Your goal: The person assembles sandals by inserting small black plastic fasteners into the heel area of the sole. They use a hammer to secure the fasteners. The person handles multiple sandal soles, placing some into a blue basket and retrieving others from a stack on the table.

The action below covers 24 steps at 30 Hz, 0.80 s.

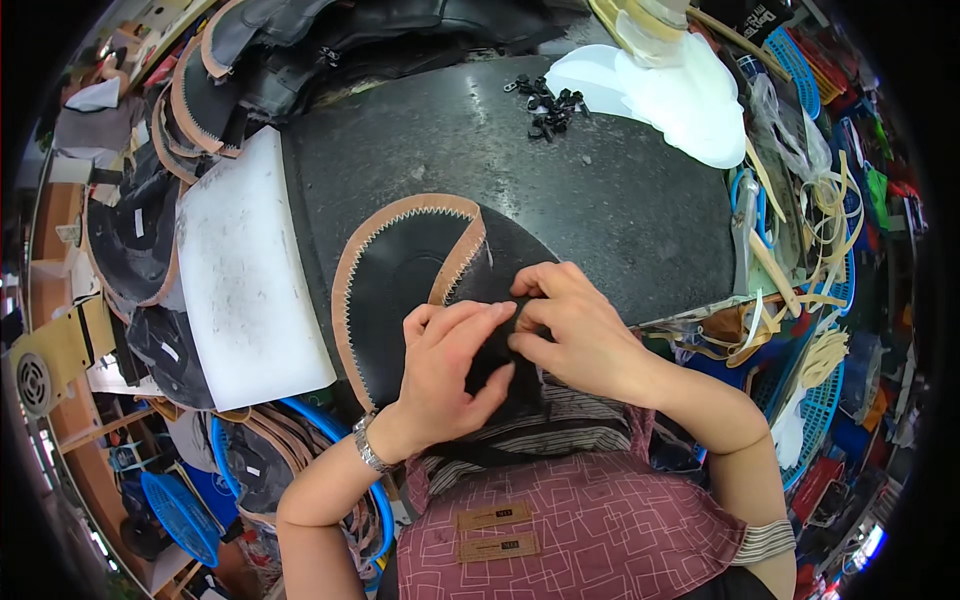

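Note:
A black shoe upper (392, 280) with a tan edge and pale zigzag stitching lies on the near part of the dark work surface. One side of it folds over toward the middle. My left hand (450, 365) wears a metal watch and bends its fingers over the black material near my body. Close beside it, my right hand (585, 325) pinches the same material, its fingertips almost meeting those of the left. Whatever small part may sit between the fingertips is hidden by the fingers.
Small black metal-like fittings (548, 108) lie loose on the dark work surface (440, 120). White sheets (690, 105) are at the far right, a white board (250, 270) at the left. More uppers (195, 95) stack behind. A blue basket (385, 510) stands near my left arm.

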Motion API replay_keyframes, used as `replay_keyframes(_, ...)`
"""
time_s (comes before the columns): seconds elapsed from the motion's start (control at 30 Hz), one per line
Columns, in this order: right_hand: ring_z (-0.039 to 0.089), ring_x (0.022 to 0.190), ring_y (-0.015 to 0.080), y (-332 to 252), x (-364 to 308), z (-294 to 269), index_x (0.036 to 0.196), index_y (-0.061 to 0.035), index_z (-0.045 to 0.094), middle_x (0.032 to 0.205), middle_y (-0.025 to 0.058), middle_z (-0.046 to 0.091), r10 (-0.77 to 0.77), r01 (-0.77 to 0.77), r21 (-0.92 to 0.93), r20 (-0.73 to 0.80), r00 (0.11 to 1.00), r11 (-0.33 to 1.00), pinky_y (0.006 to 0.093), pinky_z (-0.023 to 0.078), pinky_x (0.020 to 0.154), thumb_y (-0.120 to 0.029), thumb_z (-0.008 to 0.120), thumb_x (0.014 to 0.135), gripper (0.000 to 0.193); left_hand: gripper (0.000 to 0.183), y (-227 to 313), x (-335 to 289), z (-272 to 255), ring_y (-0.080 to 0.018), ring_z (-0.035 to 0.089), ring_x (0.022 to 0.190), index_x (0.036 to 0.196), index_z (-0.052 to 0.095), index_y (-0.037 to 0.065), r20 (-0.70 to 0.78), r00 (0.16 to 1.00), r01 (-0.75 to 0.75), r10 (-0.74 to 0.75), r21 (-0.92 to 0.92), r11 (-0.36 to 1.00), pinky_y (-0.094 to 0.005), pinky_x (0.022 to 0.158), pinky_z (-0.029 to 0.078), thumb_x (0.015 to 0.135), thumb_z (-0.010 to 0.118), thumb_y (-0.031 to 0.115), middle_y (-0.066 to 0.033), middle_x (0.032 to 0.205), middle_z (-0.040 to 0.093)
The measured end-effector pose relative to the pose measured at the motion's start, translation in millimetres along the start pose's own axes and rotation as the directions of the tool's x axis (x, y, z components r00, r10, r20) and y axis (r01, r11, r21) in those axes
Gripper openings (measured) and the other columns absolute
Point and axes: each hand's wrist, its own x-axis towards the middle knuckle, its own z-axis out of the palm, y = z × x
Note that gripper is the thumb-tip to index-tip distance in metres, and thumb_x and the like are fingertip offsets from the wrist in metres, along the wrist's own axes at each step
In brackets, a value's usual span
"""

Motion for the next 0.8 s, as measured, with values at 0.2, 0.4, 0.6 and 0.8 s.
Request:
replay_keyframes(0.2, 0.043, 0.113, 0.0309, -3.4, -8.4, 3.6, 0.073, 0.0003, 0.066, 0.116, 0.0142, 0.052, -0.020, 0.017, -0.077, -0.033, 0.999, 0.997, 0.0409, 0.034, 0.095, -0.018, 0.065, 0.077, 0.018, 0.058, -12.7, -5.1, 11.8, -0.0236, 0.055, 0.101, 0.116, 0.055, 0.003, -0.090, 0.976, -0.185, 0.196, 0.122, 0.975, -0.0375, 0.088, 0.033, 0.061, 0.072, 0.011, -0.0093, 0.112, 0.061)
replay_keyframes(0.4, 0.039, 0.119, 0.0306, -9.5, -13.7, 4.6, 0.079, -0.0035, 0.063, 0.119, 0.0123, 0.049, 0.120, -0.115, 0.165, -0.020, 0.993, 0.980, 0.0400, 0.031, 0.099, -0.013, 0.068, 0.073, 0.012, 0.041, -12.9, 3.1, 2.7, -0.0219, 0.056, 0.102, 0.100, 0.063, 0.005, -0.107, 0.970, -0.206, 0.218, 0.113, 0.972, -0.0413, 0.092, 0.031, 0.061, 0.072, 0.014, -0.0077, 0.102, 0.064)
replay_keyframes(0.6, 0.043, 0.115, 0.0282, -10.5, -15.3, 17.6, 0.081, -0.0034, 0.061, 0.117, 0.0114, 0.049, 0.320, -0.218, 0.524, -0.110, 0.941, 0.823, 0.0389, 0.032, 0.098, -0.009, 0.069, 0.072, 0.013, 0.020, -14.2, 36.3, 4.9, -0.0219, 0.057, 0.089, 0.087, 0.063, 0.010, -0.129, 0.849, -0.427, 0.513, 0.405, 0.808, -0.0451, 0.095, 0.032, 0.074, 0.065, 0.025, -0.0018, 0.081, 0.062)
replay_keyframes(0.8, 0.048, 0.108, 0.0252, -2.2, -3.4, 4.9, 0.086, -0.0064, 0.067, 0.108, 0.0083, 0.054, 0.179, -0.174, 0.261, 0.006, 0.984, 0.950, 0.0363, 0.035, 0.094, -0.011, 0.067, 0.073, 0.014, 0.020, -33.0, 33.4, 17.3, -0.0190, 0.056, 0.075, 0.101, 0.049, 0.014, -0.144, 0.636, -0.623, 0.758, 0.484, 0.615, -0.0386, 0.084, 0.040, 0.086, 0.057, 0.025, -0.0010, 0.076, 0.055)
